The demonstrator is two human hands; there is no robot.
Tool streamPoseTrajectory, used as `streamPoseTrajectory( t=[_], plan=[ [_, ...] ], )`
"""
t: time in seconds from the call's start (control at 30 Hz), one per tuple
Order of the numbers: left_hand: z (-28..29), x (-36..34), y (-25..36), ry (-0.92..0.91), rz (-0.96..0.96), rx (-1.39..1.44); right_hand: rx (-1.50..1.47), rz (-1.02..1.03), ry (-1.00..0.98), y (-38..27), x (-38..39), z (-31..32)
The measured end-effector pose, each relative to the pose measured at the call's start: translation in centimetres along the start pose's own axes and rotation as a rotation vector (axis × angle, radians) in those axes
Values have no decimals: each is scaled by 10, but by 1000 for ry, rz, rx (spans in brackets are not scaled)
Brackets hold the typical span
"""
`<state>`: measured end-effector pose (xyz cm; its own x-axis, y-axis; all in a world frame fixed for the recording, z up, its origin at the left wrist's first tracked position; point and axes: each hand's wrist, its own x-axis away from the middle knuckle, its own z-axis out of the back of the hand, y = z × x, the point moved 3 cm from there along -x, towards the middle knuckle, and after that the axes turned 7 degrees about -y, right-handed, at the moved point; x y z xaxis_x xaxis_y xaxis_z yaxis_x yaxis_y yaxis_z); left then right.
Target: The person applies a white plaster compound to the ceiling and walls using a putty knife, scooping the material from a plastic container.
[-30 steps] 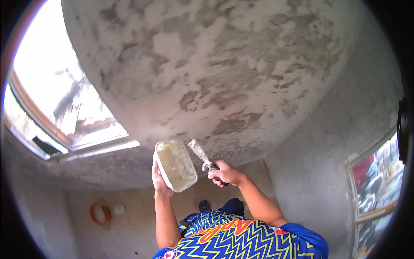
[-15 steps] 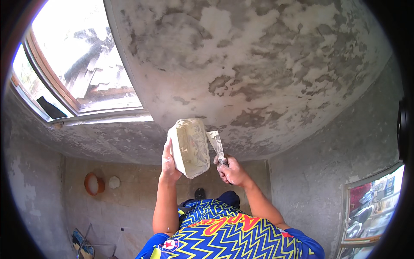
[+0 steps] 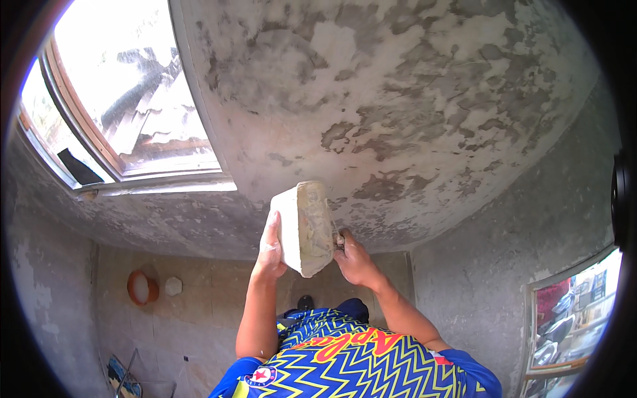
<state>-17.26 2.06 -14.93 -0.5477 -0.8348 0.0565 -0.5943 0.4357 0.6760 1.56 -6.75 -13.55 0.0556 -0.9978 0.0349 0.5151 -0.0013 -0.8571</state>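
Plaster tub held between left hand, right hand.

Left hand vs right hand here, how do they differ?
The left hand holds the whitish plaster tub from outside, palm on its back, fully visible. The right hand sits at the tub's open side, fingers partly hidden behind its rim; what it grips cannot be seen. The left forearm rises straight, the right slants. Both are bare, raised before the patchy wall.
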Motion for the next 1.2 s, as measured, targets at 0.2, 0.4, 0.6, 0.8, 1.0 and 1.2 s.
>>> streamPoseTrajectory(
  t=[0.2, 0.4, 0.6, 0.8, 1.0, 1.2],
  plan=[
    [4, 9, 6, -10, -19, 48, 58, 0, -27, -2, -3, -7],
    [-2, 17, 1, -61, -1, 75, 69, 66, -1, 11, -16, -11],
    [6, 27, 1, -70, -35, 87, 116, 143, 19, -9, -29, 0],
    [17, 35, 10, -104, -56, 4, 63, 26, -60, -29, -43, 8],
    [17, 36, 1, -125, -111, -15, 457, 422, 88, 13, -61, 1],
    [9, 40, 10, 22, -239, 16, -658, -197, -345, -14, -33, 15]
  ],
)
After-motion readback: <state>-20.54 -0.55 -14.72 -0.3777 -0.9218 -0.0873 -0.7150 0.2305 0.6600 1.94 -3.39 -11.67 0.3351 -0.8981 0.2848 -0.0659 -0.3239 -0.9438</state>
